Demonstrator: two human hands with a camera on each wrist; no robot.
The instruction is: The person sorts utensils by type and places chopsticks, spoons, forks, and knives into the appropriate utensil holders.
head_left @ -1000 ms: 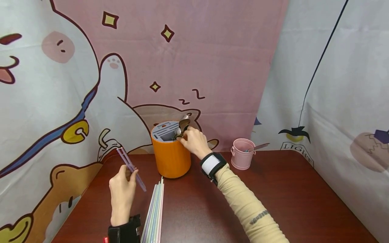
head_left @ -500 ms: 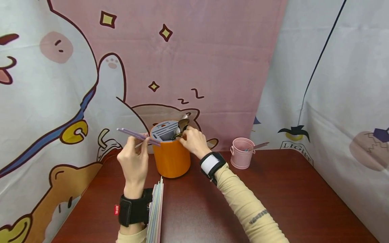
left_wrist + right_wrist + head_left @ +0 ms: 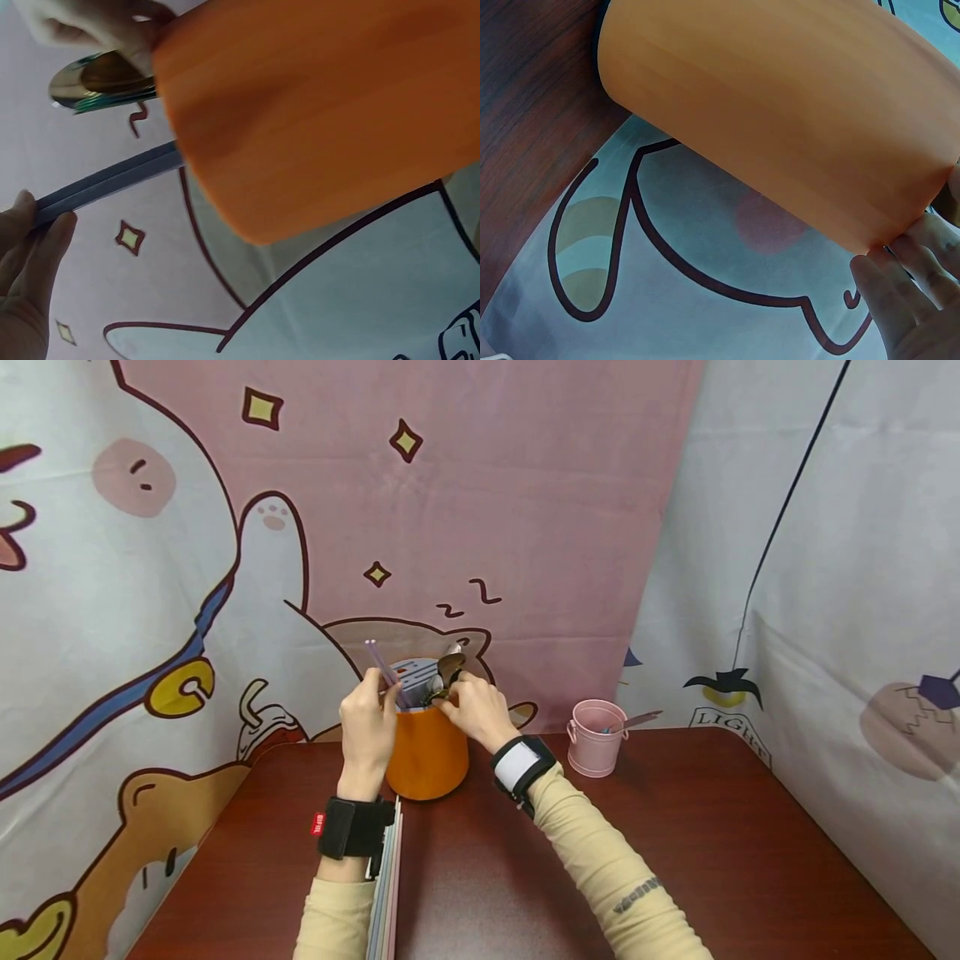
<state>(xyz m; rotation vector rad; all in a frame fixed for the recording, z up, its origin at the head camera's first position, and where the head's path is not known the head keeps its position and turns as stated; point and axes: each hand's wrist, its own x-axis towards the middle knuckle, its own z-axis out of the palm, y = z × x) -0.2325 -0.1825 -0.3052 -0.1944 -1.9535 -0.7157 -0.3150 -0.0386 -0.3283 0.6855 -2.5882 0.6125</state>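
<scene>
A tall orange cutlery holder (image 3: pixel 427 756) with a grey slotted top stands at the back of the table. My left hand (image 3: pixel 367 722) pinches a pair of purple chopsticks (image 3: pixel 380 660) near the holder's left side. In the left wrist view the far ends of the chopsticks (image 3: pixel 112 176) reach the holder's mouth. My right hand (image 3: pixel 477 708) grips the holder's right rim, close beside the spoons (image 3: pixel 450 668). Its fingertips (image 3: pixel 860 262) lie against the rim in the right wrist view; where the thumb presses is partly hidden. Metal spoon heads (image 3: pixel 94 79) stick out beside it.
A bundle of pastel sticks (image 3: pixel 390 893) lies on the brown table (image 3: pixel 525 860), partly under my left forearm. To the right stands a small pink bucket (image 3: pixel 595 743) with a thin utensil leaning out. A printed cloth (image 3: pixel 540 510) hangs behind the table.
My left hand has moved up and right to the holder, turning the chopsticks from slanting over the table to steeply upright at its mouth. My right hand stays at the rim.
</scene>
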